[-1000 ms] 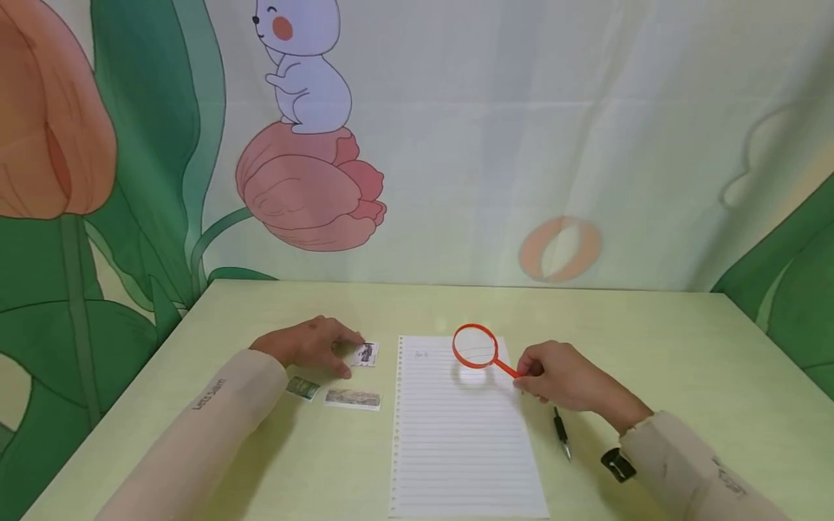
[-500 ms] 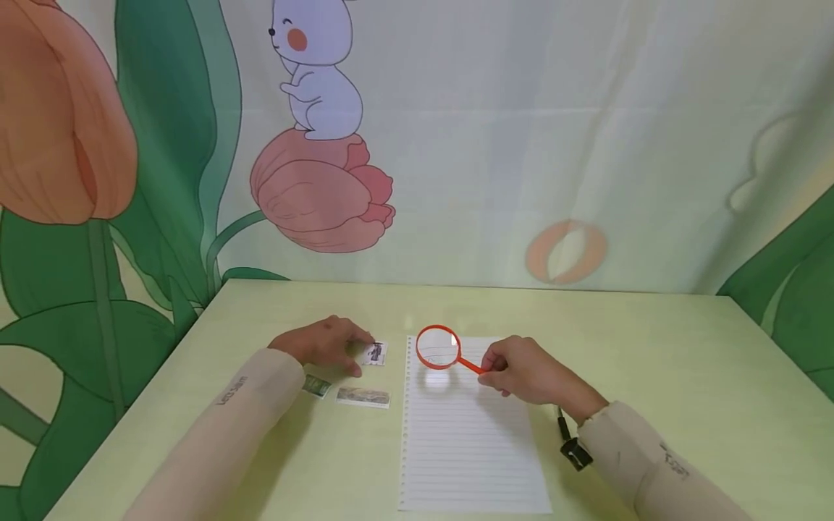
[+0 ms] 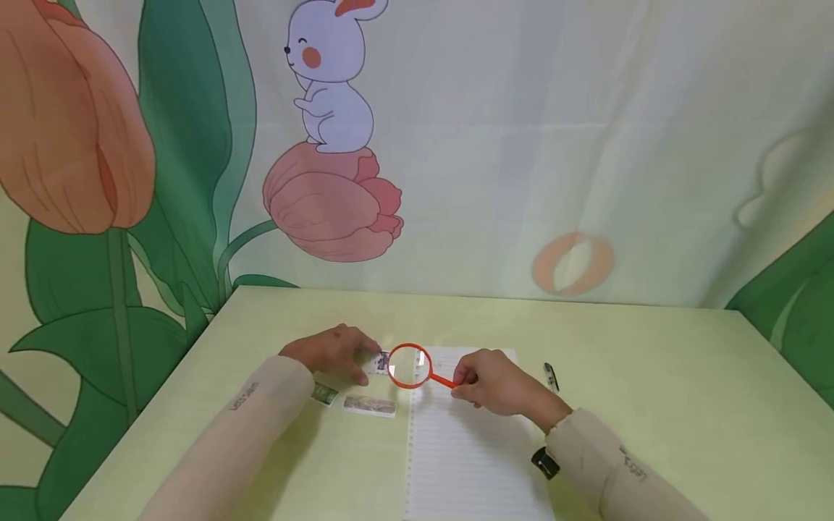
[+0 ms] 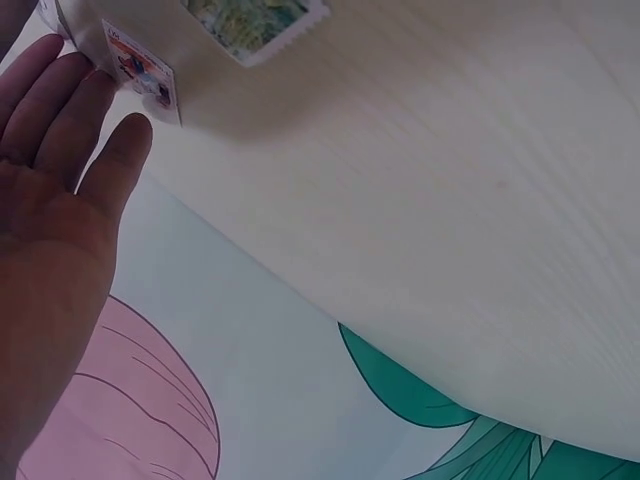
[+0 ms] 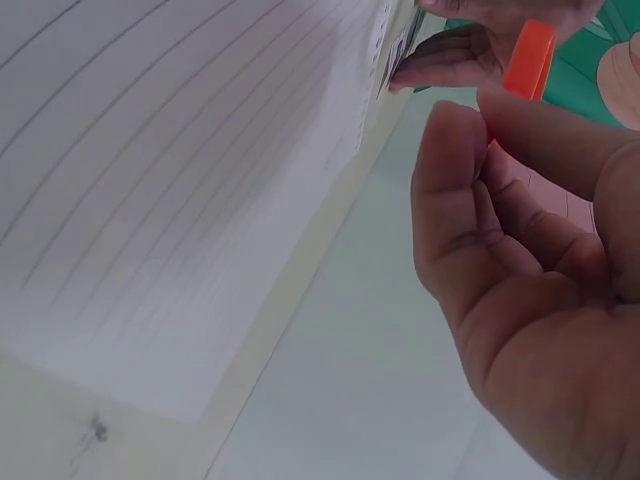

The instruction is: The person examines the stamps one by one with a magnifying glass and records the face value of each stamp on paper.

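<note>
My right hand [image 3: 491,380] pinches the handle of a magnifying glass with an orange-red frame [image 3: 443,380]. In the head view its round lens overlaps the edge of a small postage stamp with a dark figure [image 3: 380,363]. My left hand [image 3: 335,352] has its fingertips at that stamp, fingers extended. Nearer to me lie a wide landscape stamp [image 3: 369,406] and a green stamp [image 3: 323,394], partly behind the left sleeve. The left wrist view also has a stamp with a red and orange picture [image 4: 145,72] beside the fingers. Most of the magnifying glass is hidden in the right wrist view.
A lined sheet of paper with punched holes [image 3: 478,456] lies under the right hand. A black pen [image 3: 551,377] is to its right, partly hidden by the right forearm. Behind the pale table [image 3: 651,376] hangs a curtain with a printed rabbit and tulips [image 3: 456,181].
My right hand has carried the magnifying glass left, from over the paper to beside the stamp at my left fingertips. My left hand stays at that stamp. The head view has shifted slightly.
</note>
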Motion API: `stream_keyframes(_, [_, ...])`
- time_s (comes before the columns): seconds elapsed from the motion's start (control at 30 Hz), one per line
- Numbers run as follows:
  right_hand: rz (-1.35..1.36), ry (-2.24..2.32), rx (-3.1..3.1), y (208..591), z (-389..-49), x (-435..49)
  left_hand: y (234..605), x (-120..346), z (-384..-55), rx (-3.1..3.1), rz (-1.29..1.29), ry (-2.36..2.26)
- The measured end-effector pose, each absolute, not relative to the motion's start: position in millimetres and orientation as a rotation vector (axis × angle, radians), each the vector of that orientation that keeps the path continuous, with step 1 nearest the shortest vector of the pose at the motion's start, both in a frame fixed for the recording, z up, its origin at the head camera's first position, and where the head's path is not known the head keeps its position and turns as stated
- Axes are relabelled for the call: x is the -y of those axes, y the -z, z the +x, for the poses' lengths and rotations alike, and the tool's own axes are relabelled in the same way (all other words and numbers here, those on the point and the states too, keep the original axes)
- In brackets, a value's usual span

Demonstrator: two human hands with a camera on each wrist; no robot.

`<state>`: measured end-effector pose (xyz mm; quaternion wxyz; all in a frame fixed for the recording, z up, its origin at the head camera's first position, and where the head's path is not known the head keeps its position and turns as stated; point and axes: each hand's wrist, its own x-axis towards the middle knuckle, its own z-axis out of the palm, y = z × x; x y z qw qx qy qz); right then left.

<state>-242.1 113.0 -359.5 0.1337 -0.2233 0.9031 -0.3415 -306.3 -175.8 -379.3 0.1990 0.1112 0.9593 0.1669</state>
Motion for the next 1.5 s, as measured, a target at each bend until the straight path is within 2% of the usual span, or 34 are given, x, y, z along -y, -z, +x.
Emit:
stream_keyframes(0.57, [-0.705, 0.905, -2.64, 361, -238, -79, 382, 177, -307, -2.686, 0.432, -0.48])
stream_keyframes(1.03, [-0.746, 0.859, -2.663, 366, -241, -72, 380, 179, -308, -2.671, 0.487, -0.463])
stream_keyframes(1.5, [-0.771, 0.808, -2.714, 377, -252, -67, 372, 179, -309, -2.632, 0.41, -0.419])
